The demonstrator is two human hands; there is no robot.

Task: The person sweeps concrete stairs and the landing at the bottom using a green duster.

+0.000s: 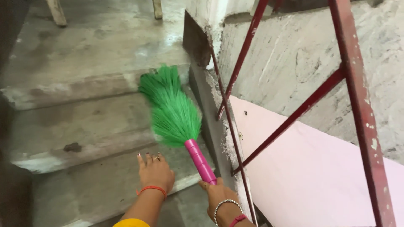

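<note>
Head view shows your right hand (219, 194) wrapped around the lower end of the green-bristled broom with a pink plastic handle (185, 130). Its long axis runs up and to the left, away from you, bristle head leading, and the bristle tips lie over the edge of the upper grey concrete stair step (84, 88). Your left hand (155, 170) is empty, fingers spread loosely, palm down over the lower step (84, 185); whether it touches the concrete is hard to tell. Just right of the broom stand the stair's side wall and the red-painted metal railing (357, 101), crowding that side. A small dark lump of dirt (72, 147) sits on the middle step.
</note>
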